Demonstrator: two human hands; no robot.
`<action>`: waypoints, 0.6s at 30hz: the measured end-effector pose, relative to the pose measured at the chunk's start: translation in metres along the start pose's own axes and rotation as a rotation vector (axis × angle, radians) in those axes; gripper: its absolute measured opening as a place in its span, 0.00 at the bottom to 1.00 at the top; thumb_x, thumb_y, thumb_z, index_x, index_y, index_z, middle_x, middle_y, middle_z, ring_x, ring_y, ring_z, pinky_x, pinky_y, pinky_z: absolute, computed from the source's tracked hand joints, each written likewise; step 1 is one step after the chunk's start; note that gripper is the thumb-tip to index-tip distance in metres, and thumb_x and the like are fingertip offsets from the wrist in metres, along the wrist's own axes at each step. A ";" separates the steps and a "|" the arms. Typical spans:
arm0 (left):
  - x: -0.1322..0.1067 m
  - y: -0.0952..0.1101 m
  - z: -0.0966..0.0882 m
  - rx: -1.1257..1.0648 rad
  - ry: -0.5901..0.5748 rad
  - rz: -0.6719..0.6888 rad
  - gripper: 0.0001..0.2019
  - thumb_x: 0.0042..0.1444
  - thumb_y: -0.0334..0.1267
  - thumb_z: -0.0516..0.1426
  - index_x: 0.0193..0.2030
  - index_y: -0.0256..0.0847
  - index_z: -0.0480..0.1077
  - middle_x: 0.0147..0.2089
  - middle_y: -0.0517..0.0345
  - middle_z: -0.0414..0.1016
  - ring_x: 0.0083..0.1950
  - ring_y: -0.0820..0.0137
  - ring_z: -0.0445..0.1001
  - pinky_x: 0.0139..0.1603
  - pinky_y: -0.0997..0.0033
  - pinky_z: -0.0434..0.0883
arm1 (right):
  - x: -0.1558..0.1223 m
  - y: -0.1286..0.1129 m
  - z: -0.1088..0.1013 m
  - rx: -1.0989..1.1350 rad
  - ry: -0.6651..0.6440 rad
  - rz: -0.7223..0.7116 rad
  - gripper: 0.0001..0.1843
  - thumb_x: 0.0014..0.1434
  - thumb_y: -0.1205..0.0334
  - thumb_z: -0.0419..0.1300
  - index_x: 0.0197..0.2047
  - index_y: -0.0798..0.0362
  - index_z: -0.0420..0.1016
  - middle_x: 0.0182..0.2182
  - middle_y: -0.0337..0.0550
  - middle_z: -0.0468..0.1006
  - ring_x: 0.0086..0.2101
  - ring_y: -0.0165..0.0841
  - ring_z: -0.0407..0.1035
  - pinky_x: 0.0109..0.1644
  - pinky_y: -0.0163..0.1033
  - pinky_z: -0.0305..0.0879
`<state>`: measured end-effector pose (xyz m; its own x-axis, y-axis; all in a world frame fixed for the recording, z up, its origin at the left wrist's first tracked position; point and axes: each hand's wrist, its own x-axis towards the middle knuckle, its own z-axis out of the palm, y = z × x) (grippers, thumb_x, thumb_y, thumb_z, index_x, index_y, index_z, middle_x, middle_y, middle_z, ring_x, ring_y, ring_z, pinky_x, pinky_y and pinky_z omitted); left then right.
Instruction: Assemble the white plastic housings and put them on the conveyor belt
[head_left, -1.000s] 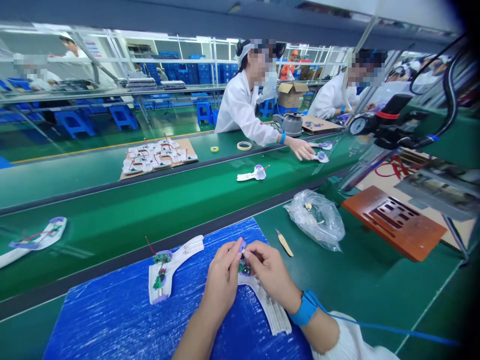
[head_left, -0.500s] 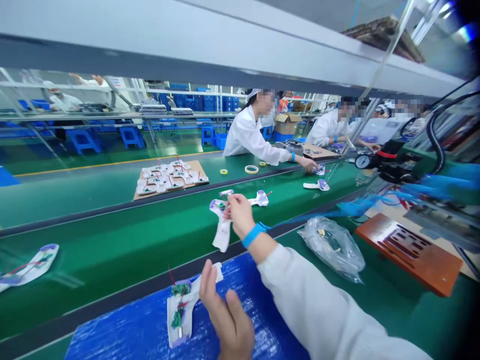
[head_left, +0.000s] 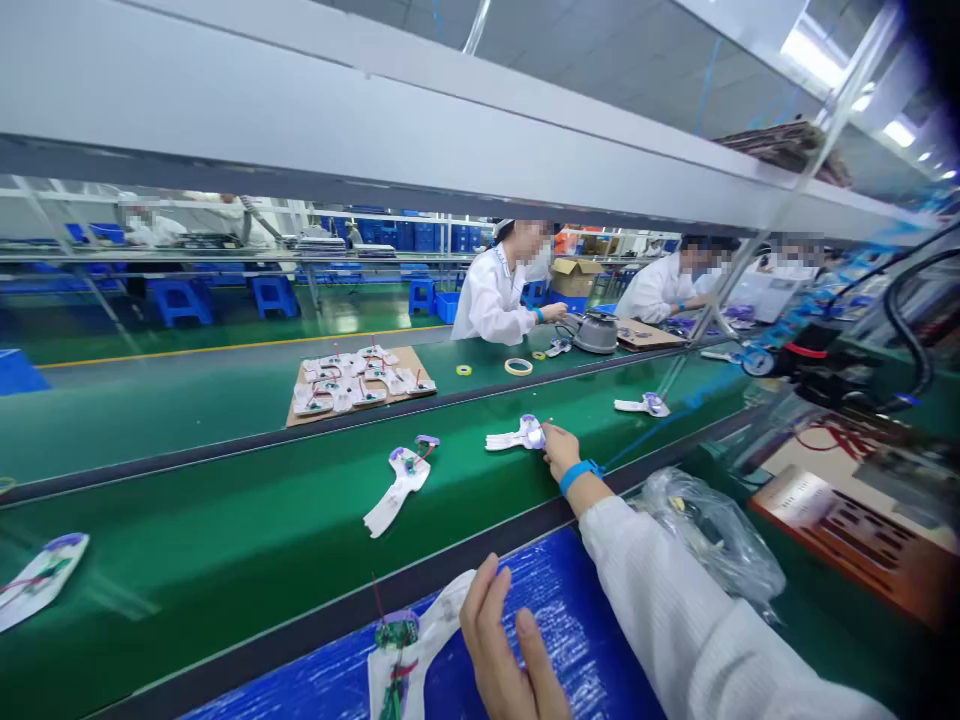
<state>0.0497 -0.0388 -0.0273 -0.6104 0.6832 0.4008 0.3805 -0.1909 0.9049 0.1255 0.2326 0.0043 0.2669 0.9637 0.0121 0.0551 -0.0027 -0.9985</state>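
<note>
White part (head_left: 504, 440) lies on green belt (head_left: 225, 520), right hand (head_left: 562, 457) at its purple end (head_left: 532, 432): looks like a grasping step, and lifting would call for a secure pinch. Right fingertips hard to make out, can't tell if pinching. Left hand (head_left: 511, 655), fingers loosely spread, nothing visible held, partly hides second white part (head_left: 433, 635) on blue mat (head_left: 559, 600), all three cut off below.

A white plastic piece (head_left: 510, 438) lies flat on a green belt (head_left: 262, 540), its narrow arm pointing left and its purple-edged head to the right, a short red wire sticking out. On a shiny blue mat (head_left: 570, 590), a second piece (head_left: 431, 638) sits open side up, green circuit boards and red wires exposed, its lower end out of frame.
</note>
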 end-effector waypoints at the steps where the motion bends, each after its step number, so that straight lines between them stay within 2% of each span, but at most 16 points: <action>1: 0.000 -0.001 0.001 -0.003 -0.024 0.004 0.16 0.65 0.40 0.47 0.58 0.50 0.65 0.59 0.48 0.67 0.59 0.53 0.67 0.51 0.50 0.72 | 0.006 0.000 -0.005 -0.038 -0.036 0.002 0.17 0.65 0.57 0.58 0.54 0.55 0.69 0.50 0.48 0.72 0.45 0.39 0.71 0.46 0.48 0.72; 6: 0.008 0.002 -0.003 -0.011 -0.176 0.048 0.15 0.65 0.43 0.51 0.55 0.42 0.66 0.57 0.48 0.68 0.56 0.60 0.69 0.54 0.52 0.70 | 0.012 -0.003 -0.007 -0.228 -0.280 -0.013 0.15 0.64 0.57 0.59 0.51 0.57 0.71 0.47 0.45 0.74 0.41 0.37 0.72 0.42 0.45 0.72; 9: 0.016 0.010 -0.010 -0.017 -0.279 0.070 0.15 0.64 0.44 0.54 0.55 0.41 0.67 0.57 0.48 0.67 0.53 0.63 0.70 0.53 0.55 0.71 | 0.008 -0.020 -0.009 -0.327 -0.453 -0.073 0.13 0.63 0.56 0.60 0.42 0.58 0.74 0.36 0.41 0.76 0.33 0.32 0.72 0.36 0.39 0.71; 13: 0.027 0.024 -0.020 -0.062 -0.366 0.114 0.14 0.64 0.43 0.54 0.54 0.42 0.67 0.56 0.49 0.68 0.51 0.64 0.71 0.51 0.57 0.73 | -0.003 -0.069 -0.011 -0.416 -0.649 -0.154 0.17 0.55 0.52 0.65 0.24 0.58 0.75 0.19 0.35 0.70 0.23 0.27 0.63 0.27 0.33 0.60; 15: 0.031 0.030 -0.024 -0.096 -0.390 0.139 0.14 0.64 0.43 0.54 0.54 0.42 0.68 0.56 0.49 0.68 0.51 0.64 0.71 0.51 0.57 0.73 | -0.014 -0.099 -0.014 -0.437 -0.717 -0.174 0.18 0.53 0.50 0.65 0.22 0.57 0.75 0.18 0.34 0.68 0.21 0.26 0.60 0.24 0.33 0.55; 18: 0.034 0.033 -0.029 -0.146 -0.431 0.174 0.14 0.64 0.43 0.54 0.54 0.43 0.67 0.56 0.49 0.68 0.51 0.64 0.71 0.50 0.57 0.73 | -0.044 -0.133 -0.027 -0.432 -0.784 -0.181 0.18 0.54 0.48 0.63 0.27 0.56 0.77 0.21 0.36 0.70 0.22 0.26 0.60 0.24 0.33 0.55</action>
<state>0.0213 -0.0426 0.0205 -0.1918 0.8563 0.4796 0.3310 -0.4036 0.8530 0.1322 0.1837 0.1381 -0.5027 0.8639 -0.0312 0.4299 0.2185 -0.8760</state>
